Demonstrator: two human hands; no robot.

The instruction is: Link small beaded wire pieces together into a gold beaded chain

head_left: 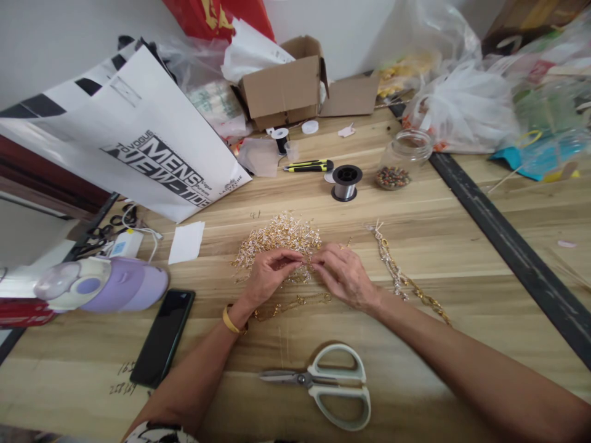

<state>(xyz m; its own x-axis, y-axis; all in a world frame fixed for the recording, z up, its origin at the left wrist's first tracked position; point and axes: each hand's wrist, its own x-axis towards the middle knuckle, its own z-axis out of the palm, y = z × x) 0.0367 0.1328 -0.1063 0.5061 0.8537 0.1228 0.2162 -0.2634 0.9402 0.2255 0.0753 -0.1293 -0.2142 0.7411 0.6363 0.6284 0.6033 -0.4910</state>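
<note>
My left hand (276, 271) and my right hand (344, 274) meet at the near right edge of a pile of small gold and clear beads or links (277, 237). Both hands are closed, fingertips pinched close together. What they pinch is too small to make out. Below them a gold chain (295, 303) lies on the wooden table, partly behind my left wrist. To the right of my right hand, a bundle of gold and silver chains (397, 271) stretches past my forearm. Scissors with white handles (323, 381) lie nearest me, pointing left.
A spool of wire (345, 183), a yellow-black utility knife (308, 166) and a jar of beads (399, 160) stand beyond the pile. On the left are a phone (164, 335), a purple bottle (120, 284) and a white paper bag (152, 135). A cardboard box (284, 92) sits behind.
</note>
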